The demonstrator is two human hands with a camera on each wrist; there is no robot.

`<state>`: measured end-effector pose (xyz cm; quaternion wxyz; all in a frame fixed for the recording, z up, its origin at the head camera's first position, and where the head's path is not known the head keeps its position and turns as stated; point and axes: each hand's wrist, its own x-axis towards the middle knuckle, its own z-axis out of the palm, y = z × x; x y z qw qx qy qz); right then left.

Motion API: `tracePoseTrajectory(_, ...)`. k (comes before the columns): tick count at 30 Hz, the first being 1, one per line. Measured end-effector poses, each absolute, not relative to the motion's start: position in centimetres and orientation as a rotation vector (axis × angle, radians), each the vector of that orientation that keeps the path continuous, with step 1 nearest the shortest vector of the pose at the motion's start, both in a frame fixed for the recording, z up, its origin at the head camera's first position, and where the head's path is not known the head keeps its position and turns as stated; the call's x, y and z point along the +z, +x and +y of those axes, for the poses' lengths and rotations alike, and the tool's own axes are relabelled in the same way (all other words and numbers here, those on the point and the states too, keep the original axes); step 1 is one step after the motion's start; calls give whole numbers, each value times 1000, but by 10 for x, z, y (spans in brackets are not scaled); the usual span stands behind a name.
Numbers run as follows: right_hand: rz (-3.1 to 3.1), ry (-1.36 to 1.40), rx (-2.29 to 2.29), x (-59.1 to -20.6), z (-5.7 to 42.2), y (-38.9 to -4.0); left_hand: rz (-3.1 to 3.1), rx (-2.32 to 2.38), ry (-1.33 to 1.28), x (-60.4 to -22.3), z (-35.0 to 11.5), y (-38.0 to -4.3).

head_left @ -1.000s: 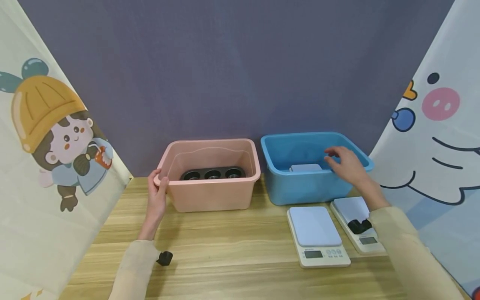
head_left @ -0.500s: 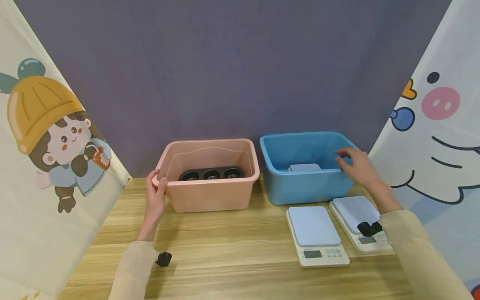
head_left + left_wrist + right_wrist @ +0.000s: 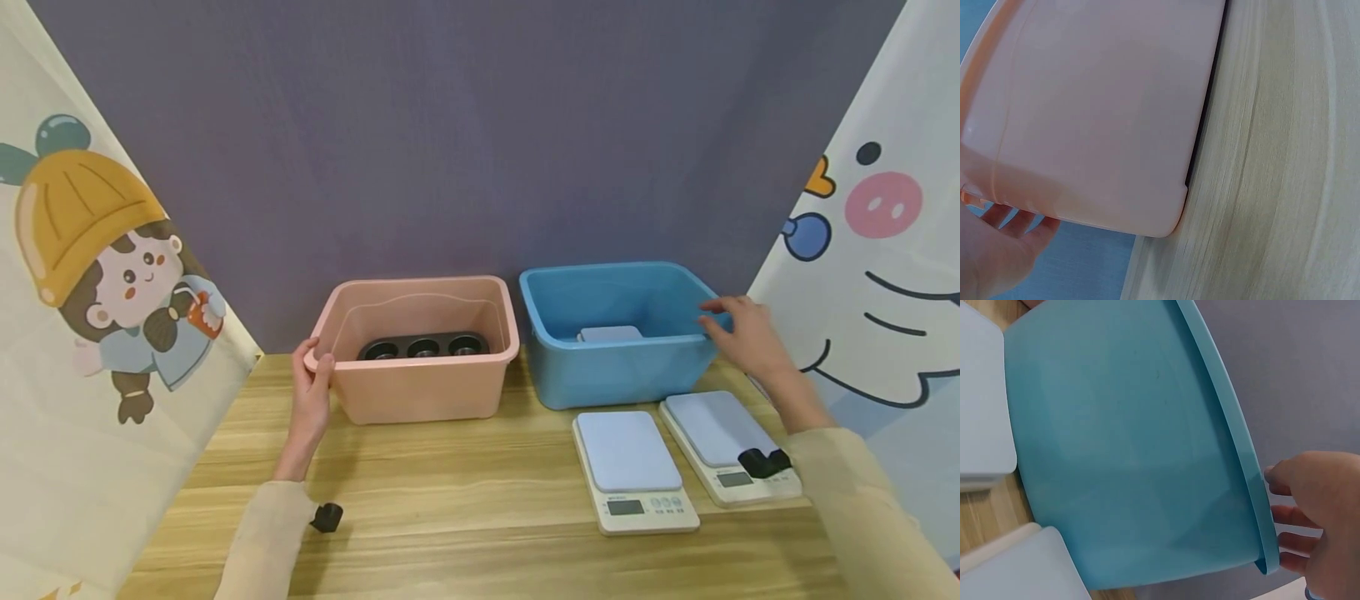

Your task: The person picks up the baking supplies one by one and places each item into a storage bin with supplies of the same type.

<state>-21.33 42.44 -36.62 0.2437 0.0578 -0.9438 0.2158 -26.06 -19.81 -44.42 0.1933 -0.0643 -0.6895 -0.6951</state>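
"Now, what's lying nearest?"

"One kitchen scale [image 3: 628, 450] is lying on the counter [image 3: 450, 517], a second scale [image 3: 712, 423] sitting just right of it."

"And the hands?"

"The left hand [image 3: 309, 404] is gripping the pink bin [image 3: 420, 393], fingers clamping its near left corner! The right hand [image 3: 756, 340] is curving at the right rim of the blue bin [image 3: 615, 375], thumb standing apart from fingers; whether it's gripping, I can't tell."

"Farther in?"

"A muffin tray [image 3: 403, 344] is sitting inside the pink bin, a pale flat object [image 3: 609, 333] inside the blue one, a dark cloth [image 3: 480, 167] hanging behind."
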Motion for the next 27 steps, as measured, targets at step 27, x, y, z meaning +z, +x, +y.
tracePoseTrajectory(27,-2686,9,783,-385,450,-211,-1977,-1902,-156,-439,-199,-256)
